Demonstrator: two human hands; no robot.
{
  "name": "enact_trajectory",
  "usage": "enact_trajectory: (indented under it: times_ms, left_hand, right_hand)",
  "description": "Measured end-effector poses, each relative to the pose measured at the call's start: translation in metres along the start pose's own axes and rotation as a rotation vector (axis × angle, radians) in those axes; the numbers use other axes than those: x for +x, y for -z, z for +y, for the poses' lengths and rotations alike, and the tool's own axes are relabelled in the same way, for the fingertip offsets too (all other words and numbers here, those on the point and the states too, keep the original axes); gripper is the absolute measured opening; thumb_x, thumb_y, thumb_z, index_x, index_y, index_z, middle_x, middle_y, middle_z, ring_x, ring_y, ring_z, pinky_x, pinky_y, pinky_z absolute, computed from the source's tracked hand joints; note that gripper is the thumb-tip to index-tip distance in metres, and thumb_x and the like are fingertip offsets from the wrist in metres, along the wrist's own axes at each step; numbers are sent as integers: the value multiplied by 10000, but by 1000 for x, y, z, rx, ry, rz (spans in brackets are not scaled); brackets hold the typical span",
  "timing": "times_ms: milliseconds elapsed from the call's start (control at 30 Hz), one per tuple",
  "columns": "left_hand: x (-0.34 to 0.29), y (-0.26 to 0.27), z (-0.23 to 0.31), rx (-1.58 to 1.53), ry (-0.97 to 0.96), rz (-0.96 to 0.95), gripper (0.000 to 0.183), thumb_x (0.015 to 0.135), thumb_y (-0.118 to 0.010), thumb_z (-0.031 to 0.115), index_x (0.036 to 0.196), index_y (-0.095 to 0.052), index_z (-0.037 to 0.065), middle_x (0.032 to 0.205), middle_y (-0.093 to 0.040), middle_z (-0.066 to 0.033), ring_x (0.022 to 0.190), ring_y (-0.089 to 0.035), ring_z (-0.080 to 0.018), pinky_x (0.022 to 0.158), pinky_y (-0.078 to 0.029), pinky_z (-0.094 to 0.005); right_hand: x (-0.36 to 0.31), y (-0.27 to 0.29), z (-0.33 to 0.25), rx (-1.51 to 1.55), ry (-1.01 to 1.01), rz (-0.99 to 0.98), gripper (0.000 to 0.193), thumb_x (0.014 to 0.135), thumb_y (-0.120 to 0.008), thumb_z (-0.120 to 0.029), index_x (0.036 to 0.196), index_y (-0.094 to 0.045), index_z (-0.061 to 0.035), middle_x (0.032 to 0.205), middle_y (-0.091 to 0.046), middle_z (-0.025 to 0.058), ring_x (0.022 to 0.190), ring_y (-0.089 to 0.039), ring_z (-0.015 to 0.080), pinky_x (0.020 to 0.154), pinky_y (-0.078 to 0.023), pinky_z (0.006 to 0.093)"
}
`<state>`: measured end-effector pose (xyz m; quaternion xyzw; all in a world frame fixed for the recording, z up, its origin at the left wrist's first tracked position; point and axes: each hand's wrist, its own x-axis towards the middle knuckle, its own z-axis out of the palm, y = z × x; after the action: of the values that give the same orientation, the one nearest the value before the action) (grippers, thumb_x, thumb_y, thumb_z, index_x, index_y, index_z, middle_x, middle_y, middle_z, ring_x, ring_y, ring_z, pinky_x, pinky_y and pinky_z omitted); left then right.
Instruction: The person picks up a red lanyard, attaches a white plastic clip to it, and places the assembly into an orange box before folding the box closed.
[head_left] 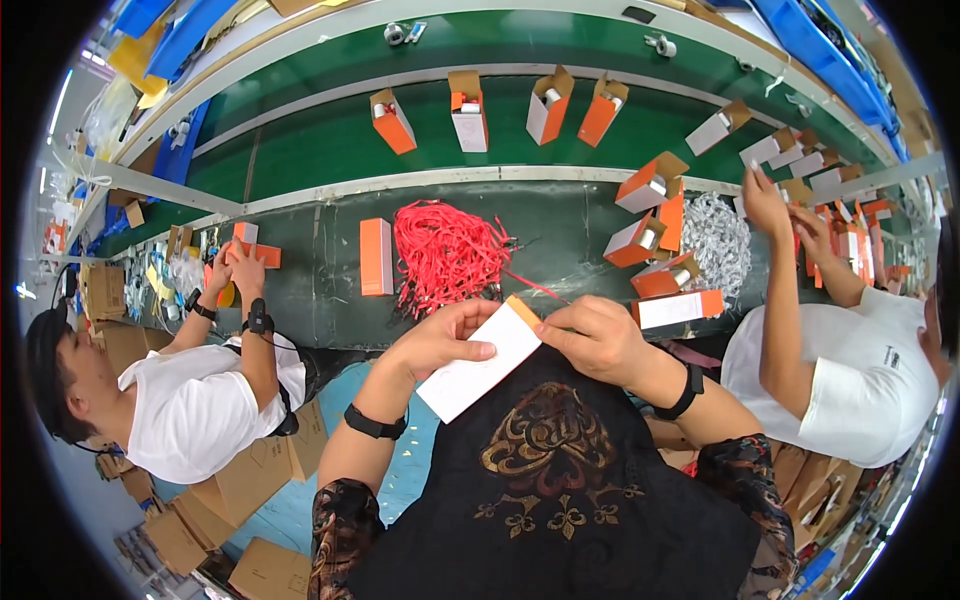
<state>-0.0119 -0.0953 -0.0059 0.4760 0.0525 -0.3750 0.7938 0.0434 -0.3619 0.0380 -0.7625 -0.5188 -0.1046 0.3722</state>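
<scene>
In front of my chest, my left hand (445, 342) grips a slim white carton (478, 368) with an orange end, thumb across its white face. The carton is tilted, its orange end up and to the right. My right hand (605, 342) is closed in a pinch at that orange end. A thin red strap (533, 286) runs from the pile of red lanyards (450, 250) to my right fingers and seems to be held in them; its end is hidden. Just left of the pile stands a closed orange box (376, 257).
Open orange-and-white boxes (640, 240) and a heap of clear plastic-like pieces (716, 240) lie right on the dark bench. Several open boxes (468, 112) line the green belt behind. Co-workers sit at left (215, 400) and right (840, 370), arms over the bench.
</scene>
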Motion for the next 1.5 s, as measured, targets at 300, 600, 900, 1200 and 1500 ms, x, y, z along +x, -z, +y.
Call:
enact_trajectory:
  times_ms: [300,600,900,1200,1500]
  left_hand:
    - [1,0,3,18,-14,41,691,764,-834,153,1347,-497,0,1224,-635,-62,1121,-609,-147,1003,-468,-308]
    - [-1,-16,7,120,-60,84,700,766,-834,91,1361,-487,-33,1193,-645,-86,1087,-617,-150,972,-494,-323]
    - [-9,-32,15,170,-83,151,708,713,-862,58,1330,-522,-7,1163,-658,-68,1050,-622,-131,937,-502,-305]
    - [-13,-41,12,230,-111,170,720,701,-872,61,1327,-525,-15,1147,-661,-71,1038,-628,-137,920,-513,-310]
    - [-24,-27,5,351,-178,237,752,704,-868,52,1357,-503,-25,1175,-657,-89,1046,-634,-146,923,-520,-320]
  right_hand:
    - [0,-7,-9,219,-211,69,248,774,-758,22,1014,-727,-30,923,-675,81,750,-642,242,639,-519,310]
    - [1,-3,-19,799,-957,89,287,863,-728,-12,1145,-697,30,840,-622,40,805,-613,104,692,-503,269]
    - [13,9,-20,518,-723,-97,303,867,-699,-16,1169,-698,5,763,-605,56,686,-565,125,629,-454,265]
    - [16,21,-33,400,-578,-176,290,829,-728,-13,1118,-714,12,795,-648,107,701,-620,200,622,-482,299]
    - [25,13,-37,460,-772,-247,302,814,-769,-25,1112,-720,-10,846,-677,97,784,-668,179,677,-523,286]
